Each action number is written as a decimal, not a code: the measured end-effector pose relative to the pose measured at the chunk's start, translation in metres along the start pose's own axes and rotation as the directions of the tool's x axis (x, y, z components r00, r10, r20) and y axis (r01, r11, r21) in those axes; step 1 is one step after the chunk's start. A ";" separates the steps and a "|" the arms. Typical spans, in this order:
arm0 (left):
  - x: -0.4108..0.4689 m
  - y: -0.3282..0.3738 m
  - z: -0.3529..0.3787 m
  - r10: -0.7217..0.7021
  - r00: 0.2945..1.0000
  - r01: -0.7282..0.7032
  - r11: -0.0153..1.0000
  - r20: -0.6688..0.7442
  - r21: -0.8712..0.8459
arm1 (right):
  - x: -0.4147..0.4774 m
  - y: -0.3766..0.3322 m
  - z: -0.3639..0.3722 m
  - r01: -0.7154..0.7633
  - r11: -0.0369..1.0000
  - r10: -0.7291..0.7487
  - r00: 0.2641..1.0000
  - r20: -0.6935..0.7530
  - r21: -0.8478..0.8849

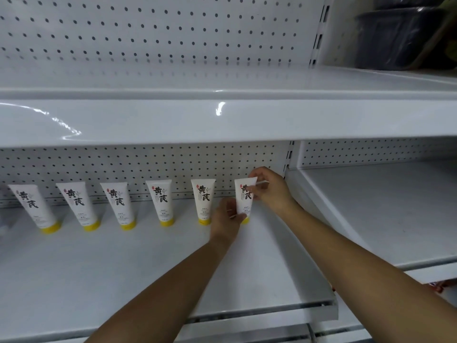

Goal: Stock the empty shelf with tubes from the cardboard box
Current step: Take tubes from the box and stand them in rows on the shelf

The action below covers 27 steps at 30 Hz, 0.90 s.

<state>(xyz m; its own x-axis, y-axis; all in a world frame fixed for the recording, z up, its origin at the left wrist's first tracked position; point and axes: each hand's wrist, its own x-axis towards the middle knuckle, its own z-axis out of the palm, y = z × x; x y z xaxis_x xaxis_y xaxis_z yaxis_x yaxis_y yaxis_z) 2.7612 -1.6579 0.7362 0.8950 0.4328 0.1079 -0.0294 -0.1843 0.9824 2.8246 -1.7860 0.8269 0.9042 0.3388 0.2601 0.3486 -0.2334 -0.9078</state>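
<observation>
Several white tubes with yellow caps and black characters stand cap-down in a row along the back of the white shelf [138,263]. The rightmost tube [243,198] is upright on its cap between both hands. My left hand [226,219] pinches its lower end near the cap. My right hand [270,188] pinches its top edge. Its neighbour, another tube [203,200], stands just to the left, apart from the hands. The cardboard box is out of view.
An upper shelf [222,117] overhangs the row. A pegboard back panel [148,167] runs behind the tubes. To the right, past an upright post [288,159], lies another shelf bay [385,209]. A dark bin [398,38] sits on the top right shelf.
</observation>
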 end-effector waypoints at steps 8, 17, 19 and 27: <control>0.004 0.002 -0.002 0.008 1.000 -0.009 0.998 0.016 0.057 | 0.004 0.007 -0.002 -0.011 1.000 0.011 1.000 -0.005 0.021; 0.006 -0.002 -0.001 0.013 0.999 -0.015 0.998 0.039 0.058 | 0.004 0.011 -0.004 -0.016 1.000 0.016 1.000 0.019 -0.001; 0.006 -0.002 -0.002 0.005 0.999 -0.007 0.998 0.041 0.062 | 0.003 0.012 -0.004 -0.009 1.000 0.009 1.000 0.026 -0.008; 0.000 0.008 -0.007 0.016 0.996 -0.031 0.982 0.083 0.184 | 0.004 0.014 -0.008 0.004 0.993 0.002 0.999 0.049 -0.116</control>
<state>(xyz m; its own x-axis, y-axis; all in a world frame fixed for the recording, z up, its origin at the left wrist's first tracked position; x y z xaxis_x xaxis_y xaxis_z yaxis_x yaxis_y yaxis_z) 2.7579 -1.6532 0.7454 0.9283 0.3552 0.1103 0.0255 -0.3567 0.9339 2.8349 -1.7955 0.8184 0.8916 0.3827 0.2422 0.3786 -0.3362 -0.8623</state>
